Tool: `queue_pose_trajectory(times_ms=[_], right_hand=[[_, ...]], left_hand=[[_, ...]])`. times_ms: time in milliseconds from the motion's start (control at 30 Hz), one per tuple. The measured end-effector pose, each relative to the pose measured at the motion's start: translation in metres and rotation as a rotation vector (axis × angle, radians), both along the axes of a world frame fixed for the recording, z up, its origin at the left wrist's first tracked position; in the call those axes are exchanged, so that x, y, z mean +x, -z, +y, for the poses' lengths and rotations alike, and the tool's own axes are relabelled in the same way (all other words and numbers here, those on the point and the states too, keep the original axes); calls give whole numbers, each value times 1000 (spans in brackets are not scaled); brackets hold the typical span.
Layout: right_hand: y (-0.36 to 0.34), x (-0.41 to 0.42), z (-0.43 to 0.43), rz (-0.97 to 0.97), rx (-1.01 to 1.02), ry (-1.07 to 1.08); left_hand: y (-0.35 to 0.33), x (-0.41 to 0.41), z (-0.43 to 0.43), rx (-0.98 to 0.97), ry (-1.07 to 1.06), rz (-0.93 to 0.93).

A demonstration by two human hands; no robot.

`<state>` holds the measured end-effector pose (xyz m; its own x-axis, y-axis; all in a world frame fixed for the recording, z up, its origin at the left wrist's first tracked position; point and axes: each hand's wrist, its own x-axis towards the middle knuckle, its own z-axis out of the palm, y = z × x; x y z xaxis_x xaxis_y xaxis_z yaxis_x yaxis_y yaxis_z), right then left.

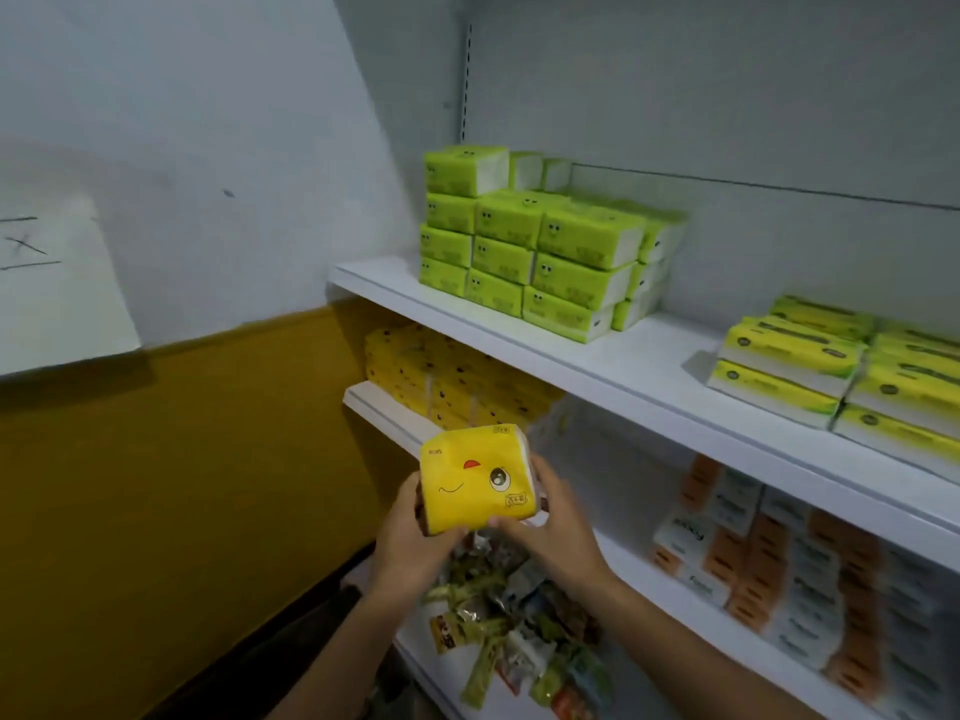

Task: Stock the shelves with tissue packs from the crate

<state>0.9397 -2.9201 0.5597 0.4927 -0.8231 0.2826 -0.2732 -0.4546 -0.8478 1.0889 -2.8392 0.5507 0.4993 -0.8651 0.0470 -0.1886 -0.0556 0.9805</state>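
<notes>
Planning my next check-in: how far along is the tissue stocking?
Done: green packs are stacked on the upper shelf and yellow packs sit at the left of the shelf below. In hand: the left hand and right hand grip one winking yellow pack, not yet shelved. Left: placing it; the crate is out of view, so the remainder is unknown.

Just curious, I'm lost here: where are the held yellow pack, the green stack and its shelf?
yellow pack (475,478): head view, printed face.
green stack (503,259): head view, front middle pack.
shelf (660,350): head view, bare board.
</notes>
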Motion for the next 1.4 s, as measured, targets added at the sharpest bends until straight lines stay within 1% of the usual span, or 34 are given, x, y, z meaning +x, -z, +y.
queue_pose_trajectory(times_ms=[100,167,200,333,467,600,700,800,933,1033,1167,1233,1333,1400], right_hand=[[25,25,-10,47,9,17],[39,55,-12,107,24,28],[46,68,-14,103,31,44],[66,116,-51,67,-46,161],[90,137,-88,151,-153,234],[112,148,-125,123,-171,275],[119,165,-146,120,-180,282],[124,170,-168,134,-178,326],[107,168,-186,113,-290,381],[92,161,-201,78,-316,433],[82,149,-220,62,-296,485],[82,142,-231,46,-249,507],[80,136,-246,38,-198,544],[78,130,-253,38,-204,579]], left_hand=[[16,33,-11,37,18,-21],[31,67,-23,44,14,-33],[36,81,-29,49,12,-57],[58,128,-75,-11,31,-91],[83,154,-115,-91,111,-97],[103,162,-144,-165,130,40],[117,176,-167,-182,122,62],[124,182,-193,-204,135,49],[114,179,-216,-286,137,17],[104,174,-234,-304,131,-7],[90,165,-252,-296,198,-87],[88,159,-263,-294,226,-113],[93,157,-279,-275,208,-113],[99,155,-285,-261,195,-100]])
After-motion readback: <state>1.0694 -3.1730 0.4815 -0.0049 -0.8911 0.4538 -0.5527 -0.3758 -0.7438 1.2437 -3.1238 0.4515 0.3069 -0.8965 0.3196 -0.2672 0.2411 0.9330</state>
